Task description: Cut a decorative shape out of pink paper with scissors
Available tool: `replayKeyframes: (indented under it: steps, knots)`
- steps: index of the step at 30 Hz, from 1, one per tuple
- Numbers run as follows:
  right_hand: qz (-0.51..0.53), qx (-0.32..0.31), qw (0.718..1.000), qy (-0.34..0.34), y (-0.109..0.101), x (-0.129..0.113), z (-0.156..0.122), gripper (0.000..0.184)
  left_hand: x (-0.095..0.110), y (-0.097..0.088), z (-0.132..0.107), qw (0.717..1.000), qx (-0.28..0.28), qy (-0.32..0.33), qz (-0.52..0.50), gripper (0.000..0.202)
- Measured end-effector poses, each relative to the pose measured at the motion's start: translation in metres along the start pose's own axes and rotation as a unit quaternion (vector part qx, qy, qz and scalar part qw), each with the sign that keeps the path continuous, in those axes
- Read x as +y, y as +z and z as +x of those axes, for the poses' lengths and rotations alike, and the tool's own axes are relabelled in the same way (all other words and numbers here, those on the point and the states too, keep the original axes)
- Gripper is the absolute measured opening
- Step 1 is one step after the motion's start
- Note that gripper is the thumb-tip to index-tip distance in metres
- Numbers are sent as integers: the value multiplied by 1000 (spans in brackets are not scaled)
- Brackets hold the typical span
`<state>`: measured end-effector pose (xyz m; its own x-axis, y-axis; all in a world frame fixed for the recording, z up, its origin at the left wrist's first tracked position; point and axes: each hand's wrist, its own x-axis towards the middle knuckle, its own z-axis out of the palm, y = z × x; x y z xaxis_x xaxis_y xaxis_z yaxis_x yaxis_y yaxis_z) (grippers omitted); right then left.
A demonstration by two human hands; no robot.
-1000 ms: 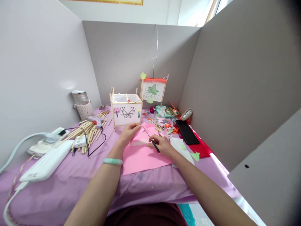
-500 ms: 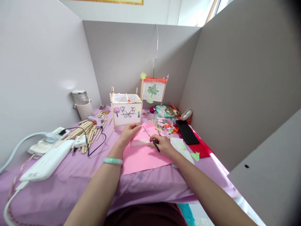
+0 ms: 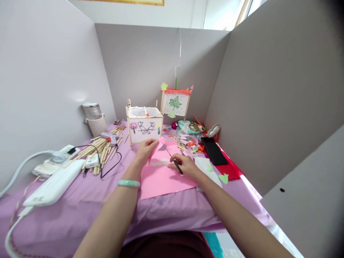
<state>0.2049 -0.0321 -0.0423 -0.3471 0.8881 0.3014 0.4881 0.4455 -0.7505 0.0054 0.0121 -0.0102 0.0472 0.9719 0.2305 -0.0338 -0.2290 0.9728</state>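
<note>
Pinched in my left hand (image 3: 146,149) is a small piece of pink paper (image 3: 162,140), raised above the table. My right hand (image 3: 185,165) grips a pair of scissors (image 3: 176,164) with dark handles, and the blades point up and left toward that piece. Under both hands lies a larger sheet of pink paper (image 3: 166,184), flat on the purple cloth. Just beyond my left hand stands a box-shaped paper lantern (image 3: 145,129) with a stick frame and two drawn birds.
A second lantern (image 3: 176,103) with a green leaf stands behind. Wooden sticks (image 3: 107,148), a glue gun (image 3: 110,137) and a power strip (image 3: 55,161) lie left. A black phone (image 3: 214,150), paper scraps (image 3: 192,142) and white paper (image 3: 206,168) are right. Grey panels (image 3: 161,53) enclose the table.
The small pink piece has tilted up, and my left hand has shifted slightly left, away from the scissor tips. My right hand and the scissors have barely moved.
</note>
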Motion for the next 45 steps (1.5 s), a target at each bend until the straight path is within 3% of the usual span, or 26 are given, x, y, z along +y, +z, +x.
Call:
replayKeyframes:
  steps: [45]
  knots:
    - [-34, 12, 999, 2, 1, 1, 1, 29, -1, 3, -3, 998, -61, -19, 15, 40]
